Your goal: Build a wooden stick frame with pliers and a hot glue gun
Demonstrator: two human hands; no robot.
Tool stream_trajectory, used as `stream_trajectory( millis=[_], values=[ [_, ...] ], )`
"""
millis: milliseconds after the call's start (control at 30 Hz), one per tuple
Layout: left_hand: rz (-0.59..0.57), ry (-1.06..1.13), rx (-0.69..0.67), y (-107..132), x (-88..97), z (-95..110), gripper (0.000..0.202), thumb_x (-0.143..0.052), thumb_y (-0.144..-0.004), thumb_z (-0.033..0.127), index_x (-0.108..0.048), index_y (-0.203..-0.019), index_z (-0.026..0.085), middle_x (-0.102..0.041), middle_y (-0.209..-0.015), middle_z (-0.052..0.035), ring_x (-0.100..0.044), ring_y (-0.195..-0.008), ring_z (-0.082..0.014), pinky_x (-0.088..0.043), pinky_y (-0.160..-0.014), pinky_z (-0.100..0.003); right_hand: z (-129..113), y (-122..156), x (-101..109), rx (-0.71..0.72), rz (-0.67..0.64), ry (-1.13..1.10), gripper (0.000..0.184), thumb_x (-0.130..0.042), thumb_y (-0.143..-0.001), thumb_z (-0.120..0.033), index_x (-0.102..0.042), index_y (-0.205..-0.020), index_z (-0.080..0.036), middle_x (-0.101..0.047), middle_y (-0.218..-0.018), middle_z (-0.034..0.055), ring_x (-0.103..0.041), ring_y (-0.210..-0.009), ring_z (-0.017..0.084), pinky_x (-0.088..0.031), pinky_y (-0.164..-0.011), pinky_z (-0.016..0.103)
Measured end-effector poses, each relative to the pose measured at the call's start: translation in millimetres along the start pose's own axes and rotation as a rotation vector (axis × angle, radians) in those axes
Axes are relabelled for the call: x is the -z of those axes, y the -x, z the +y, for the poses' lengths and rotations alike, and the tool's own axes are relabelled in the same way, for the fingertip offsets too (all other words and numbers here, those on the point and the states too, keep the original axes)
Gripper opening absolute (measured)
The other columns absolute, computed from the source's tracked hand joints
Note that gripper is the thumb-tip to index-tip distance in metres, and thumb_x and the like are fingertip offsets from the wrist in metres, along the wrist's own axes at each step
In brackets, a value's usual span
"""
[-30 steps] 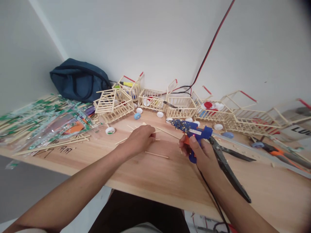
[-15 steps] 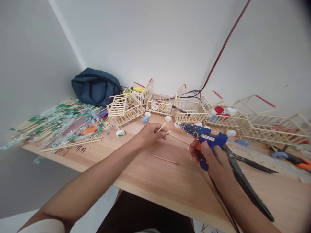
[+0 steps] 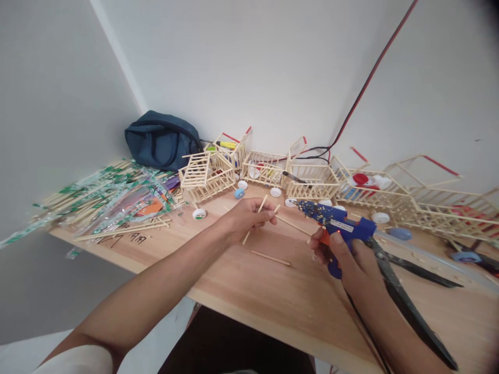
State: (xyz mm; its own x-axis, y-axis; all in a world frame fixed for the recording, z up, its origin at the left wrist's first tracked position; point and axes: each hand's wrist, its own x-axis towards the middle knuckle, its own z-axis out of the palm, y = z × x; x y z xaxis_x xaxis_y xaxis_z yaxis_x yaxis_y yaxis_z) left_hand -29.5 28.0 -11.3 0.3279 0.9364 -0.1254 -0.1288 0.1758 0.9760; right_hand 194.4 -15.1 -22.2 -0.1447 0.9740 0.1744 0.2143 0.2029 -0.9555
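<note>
My left hand (image 3: 249, 218) pinches two thin wooden sticks (image 3: 260, 205) a little above the wooden table (image 3: 249, 291). To its right, my right hand (image 3: 346, 257) grips a blue hot glue gun (image 3: 339, 224); the glittered nozzle points left toward the sticks, a short way off them. One loose stick (image 3: 270, 257) lies on the table between my hands, and a longer one (image 3: 293, 225) lies under the nozzle.
Several small stick-built carts (image 3: 307, 179) with bottle-cap wheels line the wall. A dark blue bag (image 3: 163, 140) sits in the corner, packets of sticks (image 3: 109, 200) at the left. Large black scissors (image 3: 405, 296) lie at the right. A red and black cable (image 3: 351, 111) runs up the wall.
My left hand has picked the sticks up off the table and lifted them. The glue gun stays held in my right hand, and the view has shifted left.
</note>
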Motion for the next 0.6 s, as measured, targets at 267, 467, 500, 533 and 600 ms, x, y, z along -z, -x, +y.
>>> stream_trajectory(
  millis=[267, 467, 500, 533, 600],
  values=[
    [0.046, -0.004, -0.032, -1.0, 0.9, -2.4, 0.035, -0.073, -0.067, 0.034, -0.057, -0.091, 0.014, -0.061, -0.071, 0.001, -0.034, -0.049, -0.0032, -0.019, -0.046, -0.019, 2.4, 1.9, 1.7, 0.029, -0.023, 0.029, 0.038, -0.044, -0.091, -0.053, -0.059, -0.087, -0.018, -0.058, -0.069, 0.003, -0.052, -0.058, 0.013, -0.04, -0.054, 0.027],
    [0.056, -0.03, -0.051, -1.3, 1.1, -3.2, 0.036, -0.075, -0.066, 0.035, -0.059, -0.091, 0.014, -0.061, -0.071, 0.0008, -0.035, -0.05, -0.0037, -0.02, -0.046, -0.019, -0.5, 1.8, 0.8, 0.026, -0.025, 0.029, 0.038, -0.045, -0.091, -0.053, -0.059, -0.088, -0.018, -0.059, -0.071, 0.0042, -0.051, -0.057, 0.014, -0.04, -0.053, 0.027],
    [0.06, -0.031, -0.045, -1.2, 0.8, -3.0, 0.036, -0.075, -0.066, 0.035, -0.061, -0.091, 0.014, -0.061, -0.071, 0.0006, -0.035, -0.05, -0.0038, -0.02, -0.046, -0.019, -0.6, 1.8, 0.7, 0.027, -0.026, 0.032, 0.038, -0.045, -0.09, -0.054, -0.059, -0.087, -0.018, -0.059, -0.07, 0.0042, -0.051, -0.057, 0.014, -0.04, -0.054, 0.027],
    [0.065, -0.033, -0.037, -1.1, 0.4, -2.5, 0.037, -0.075, -0.066, 0.036, -0.062, -0.092, 0.013, -0.061, -0.071, 0.0003, -0.035, -0.051, -0.0039, -0.019, -0.046, -0.02, -0.5, 2.0, 0.6, 0.025, -0.025, 0.033, 0.039, -0.045, -0.09, -0.054, -0.059, -0.087, -0.018, -0.059, -0.069, 0.0042, -0.051, -0.057, 0.014, -0.04, -0.054, 0.028],
    [0.075, -0.033, -0.026, -0.6, -0.6, -0.8, 0.038, -0.076, -0.064, 0.036, -0.065, -0.092, 0.012, -0.061, -0.071, -0.0003, -0.035, -0.051, -0.004, -0.019, -0.046, -0.02, -0.3, 2.6, 0.3, 0.021, -0.016, 0.028, 0.039, -0.046, -0.09, -0.054, -0.059, -0.088, -0.018, -0.058, -0.068, 0.0041, -0.051, -0.058, 0.015, -0.04, -0.054, 0.028]
  ],
)
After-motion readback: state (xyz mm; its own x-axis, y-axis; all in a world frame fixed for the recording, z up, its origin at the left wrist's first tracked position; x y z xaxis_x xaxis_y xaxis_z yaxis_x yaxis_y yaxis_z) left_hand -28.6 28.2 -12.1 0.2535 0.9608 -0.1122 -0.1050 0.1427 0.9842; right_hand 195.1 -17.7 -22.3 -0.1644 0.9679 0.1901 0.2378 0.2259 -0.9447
